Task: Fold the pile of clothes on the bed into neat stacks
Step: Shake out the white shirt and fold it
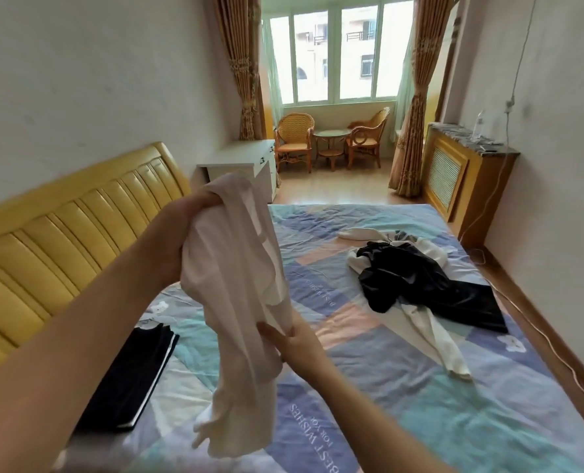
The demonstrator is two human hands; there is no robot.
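L hand (177, 240) grips thin, limp white garment (236, 285) above bed (420, 404); R hand (294, 343) pinches its mid fold. Glossy dark pile (420, 281) on bed.

The shirt (236, 268) in the hands was pale cream. Left of them lay a black folded garment (130, 380); right, a black-and-white pile (416, 285). The bedsheet (420, 404) showed blue, peach and teal patchwork.

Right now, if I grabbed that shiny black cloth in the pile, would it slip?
Probably. The shiny black cloth shows glossy highlights, so it looks slick. It lies crumpled in soft folds over white clothes, so it would likely hang floppy and feel light.
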